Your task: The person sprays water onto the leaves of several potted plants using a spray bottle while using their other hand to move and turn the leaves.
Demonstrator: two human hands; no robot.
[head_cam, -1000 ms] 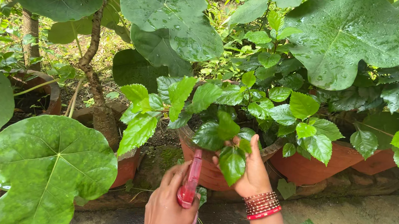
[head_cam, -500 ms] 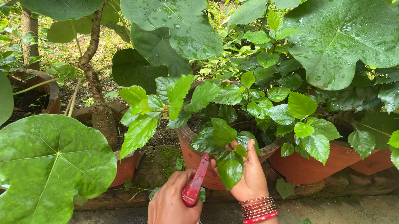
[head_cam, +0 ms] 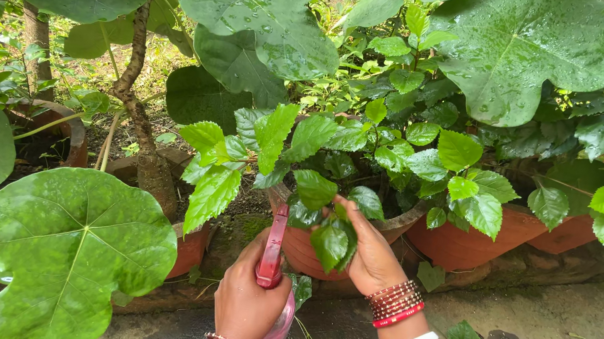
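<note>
Tightly, both hands work at the terracotta pot's [head_cam: 307,252] rim among leaves [head_cam: 329,243]

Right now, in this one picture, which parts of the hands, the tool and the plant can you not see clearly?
- Blades of the pink-handled garden shears, head view: hidden behind the leaves.
- Stem under the small dark green leaves: covered by those leaves and the right hand.
- Left hand fingers: turned away, behind the hand's back.
- Round terracotta clay pot: its soil is screened by foliage.
- Both forearms: cut off by the bottom edge.
</note>
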